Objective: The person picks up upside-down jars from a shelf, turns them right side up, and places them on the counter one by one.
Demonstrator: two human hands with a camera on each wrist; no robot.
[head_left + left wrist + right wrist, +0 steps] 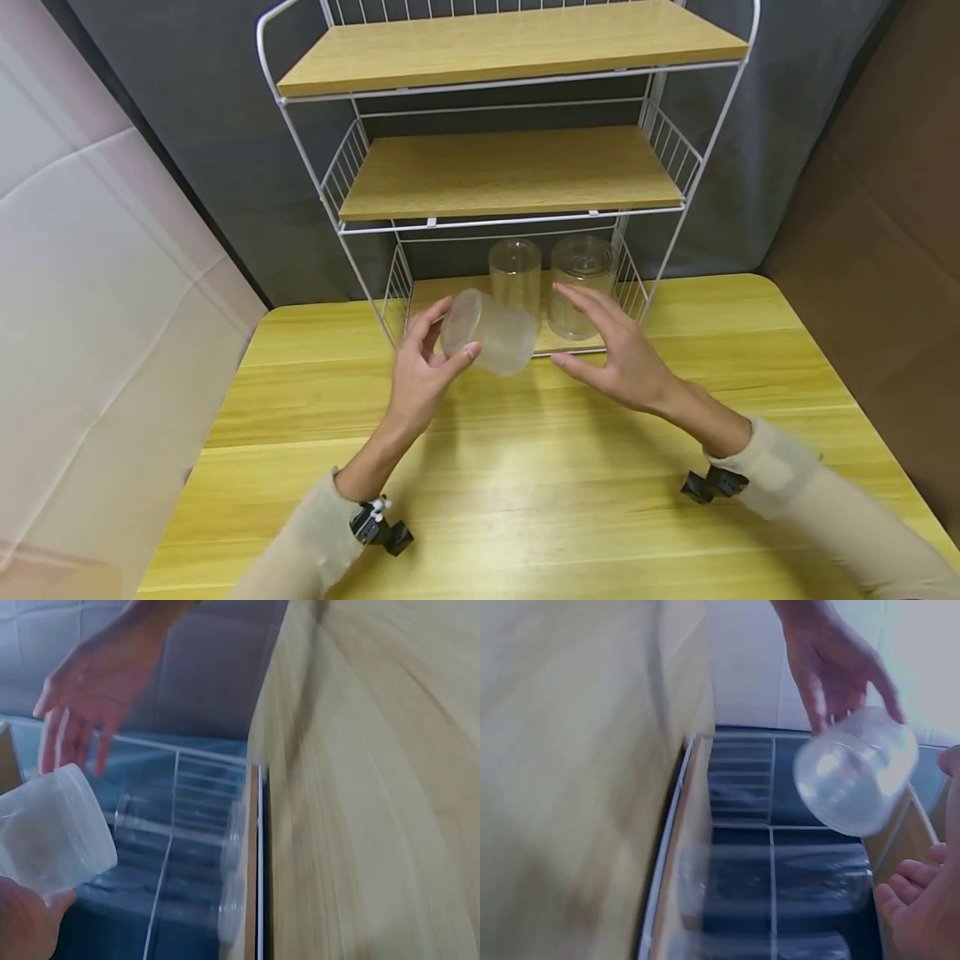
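Observation:
My left hand (420, 375) grips a frosted translucent plastic jar (491, 333) near one end, thumb on the near side and fingers behind. The jar is tilted almost onto its side, in front of the rack's bottom shelf. To its right my right hand (618, 354) is held with fingers spread and nothing between them, apart from the jar. Behind the hands, two clear jars stand upright on the bottom shelf: a narrower clear jar (515, 271) and a wider clear jar (581, 283), partly covered by the right hand. In the right wrist view the held jar (855, 772) shows a round end.
A white wire rack with wooden boards stands at the table's back; its middle shelf (510, 171) and top shelf (517, 42) lie above the hands. The wooden table (510, 500) stretches in front. A white wall (97, 333) is on the left, a brown panel (877, 250) on the right.

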